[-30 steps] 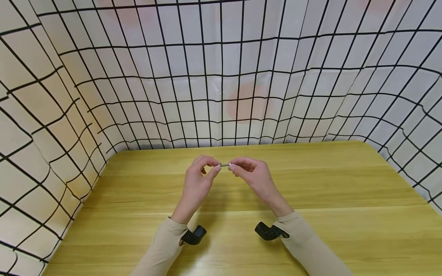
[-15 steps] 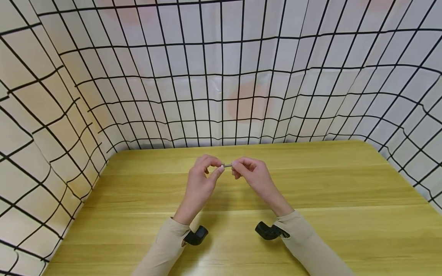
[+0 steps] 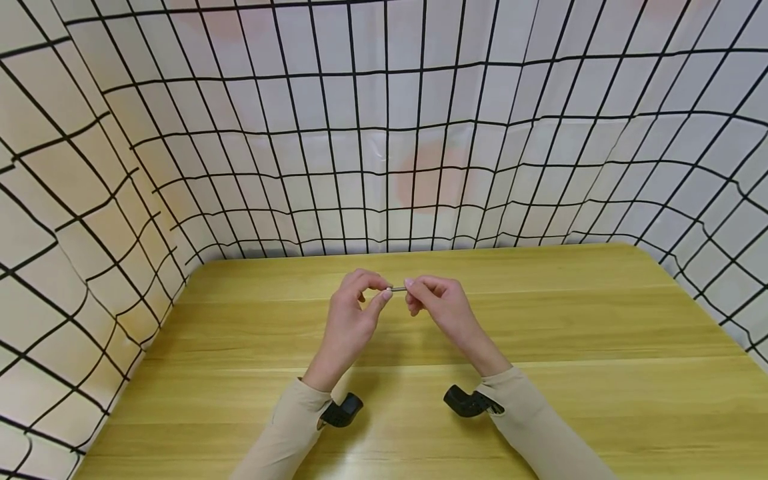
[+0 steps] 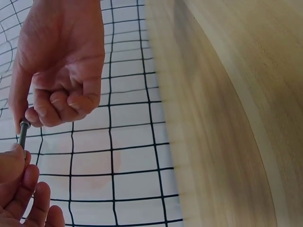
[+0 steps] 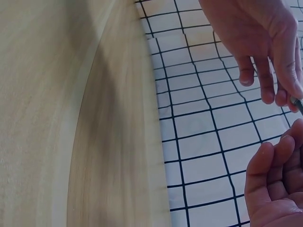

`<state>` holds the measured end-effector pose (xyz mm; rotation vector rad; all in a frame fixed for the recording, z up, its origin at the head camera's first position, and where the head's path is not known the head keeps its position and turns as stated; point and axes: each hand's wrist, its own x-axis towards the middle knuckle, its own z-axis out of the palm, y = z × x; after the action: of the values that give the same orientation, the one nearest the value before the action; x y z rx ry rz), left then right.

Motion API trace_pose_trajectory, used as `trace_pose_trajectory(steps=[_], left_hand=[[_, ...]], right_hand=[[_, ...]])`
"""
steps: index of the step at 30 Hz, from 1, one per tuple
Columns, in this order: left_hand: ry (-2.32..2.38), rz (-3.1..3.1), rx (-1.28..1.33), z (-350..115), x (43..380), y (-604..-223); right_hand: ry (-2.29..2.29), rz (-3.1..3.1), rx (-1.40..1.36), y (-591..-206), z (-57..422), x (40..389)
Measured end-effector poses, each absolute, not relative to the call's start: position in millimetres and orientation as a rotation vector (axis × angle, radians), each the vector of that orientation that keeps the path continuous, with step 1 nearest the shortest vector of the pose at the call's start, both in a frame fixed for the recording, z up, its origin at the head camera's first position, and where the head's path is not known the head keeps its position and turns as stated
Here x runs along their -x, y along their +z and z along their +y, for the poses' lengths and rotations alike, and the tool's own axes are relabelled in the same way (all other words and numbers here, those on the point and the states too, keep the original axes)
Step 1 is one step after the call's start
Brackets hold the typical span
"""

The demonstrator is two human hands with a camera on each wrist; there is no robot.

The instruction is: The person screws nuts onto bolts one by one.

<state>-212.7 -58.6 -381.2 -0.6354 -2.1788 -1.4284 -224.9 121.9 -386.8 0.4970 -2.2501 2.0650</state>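
A small grey metal bolt (image 3: 397, 289) spans the short gap between the two hands, over the far middle of the table. My left hand (image 3: 353, 313) pinches its left end between thumb and fingertips. At the other end, thumb and index finger of my right hand (image 3: 444, 305) hold the bolt, with the remaining fingers curled below. In the left wrist view the bolt (image 4: 22, 135) has a wider end close to the right fingertips, and its shank runs to the left thumb. The right wrist view shows just part of the bolt (image 5: 298, 104) at the frame's edge.
A wooden table (image 3: 540, 333) lies under both hands. White sheeting with a black grid net (image 3: 384, 133) rises behind it and on both sides. Each wrist carries a black camera mount, one on the left wrist (image 3: 342, 410) and one on the right wrist (image 3: 468, 402).
Both hands and the bolt have shifted slightly to the right. The right hand's fingers have changed from a straighter pinch to curling beneath, its thumb moving along the bolt's end.
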Motion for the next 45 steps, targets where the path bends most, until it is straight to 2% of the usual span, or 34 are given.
trace_pose_trajectory(steps=[14,29,45], left_hand=[[-1.433,-2.181,0.605,-59.1,213.0,-381.1],[-1.449,-2.198,0.561,-61.9,215.2,-381.7],[-1.482,-2.199,0.570,-61.0,215.5,-382.8]], right_hand=[[2.039,-2.272,-0.488,-385.8,125.7,225.7],[2.004,-2.188,-0.681,-384.4,128.7,226.4],[1.943,-2.291,-0.576,-385.9,128.1,226.5]])
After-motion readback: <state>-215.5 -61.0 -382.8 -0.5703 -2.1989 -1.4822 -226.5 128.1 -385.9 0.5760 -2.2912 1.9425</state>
